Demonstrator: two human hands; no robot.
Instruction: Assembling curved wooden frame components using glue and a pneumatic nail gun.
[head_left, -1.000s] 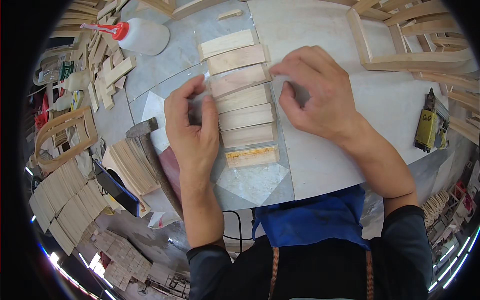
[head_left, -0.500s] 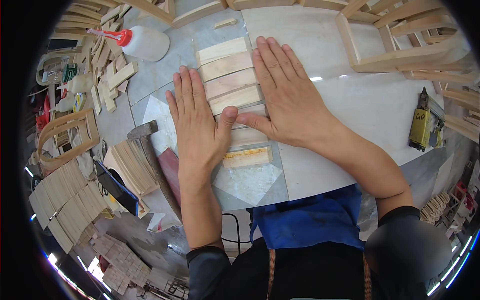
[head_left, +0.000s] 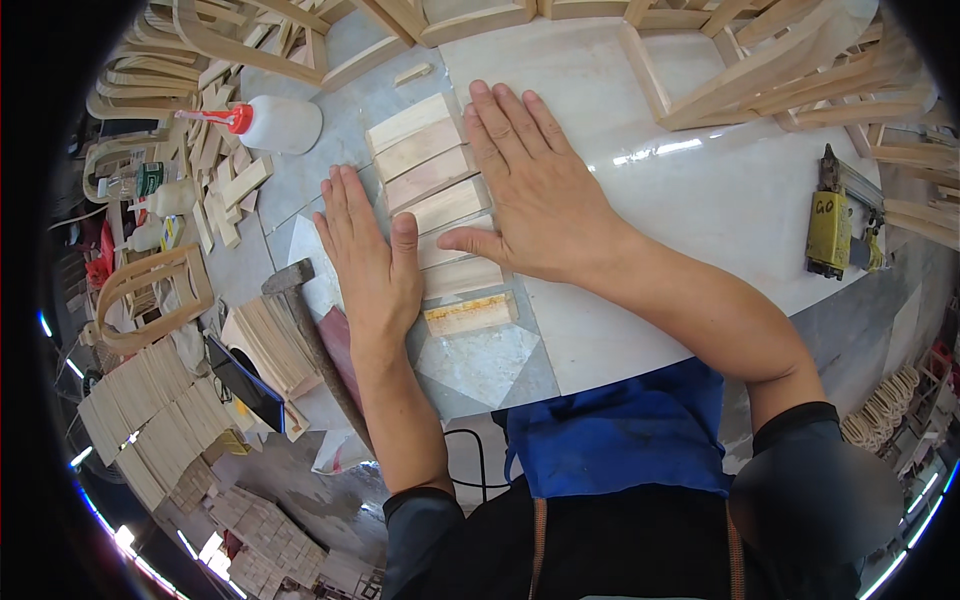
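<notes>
Several short pale wood strips [head_left: 430,173] lie side by side in a column on the table. Flat along the column's left side, my left hand [head_left: 372,265] is open, its fingers just off the strip ends and its thumb beside the lower strips. My right hand [head_left: 545,195], also open with fingers extended, lies along the right ends, its thumb reaching over a lower strip. Neither hand grips anything. Nearest my body, a separate wood block [head_left: 470,314] bears a yellowish-brown streak along its top edge. My hands partly hide the lower strips.
A white squeeze bottle with red cap [head_left: 283,125] lies beside loose wood offcuts [head_left: 235,190]. A hammer [head_left: 315,340] rests left of my left forearm. A yellow nail gun [head_left: 828,235] sits at the right table edge. Wooden frames [head_left: 700,105] line the far side.
My left hand has eased leftward off the strips and its thumb has parted from the right one. My right hand has shifted slightly. The whole view has tilted a little.
</notes>
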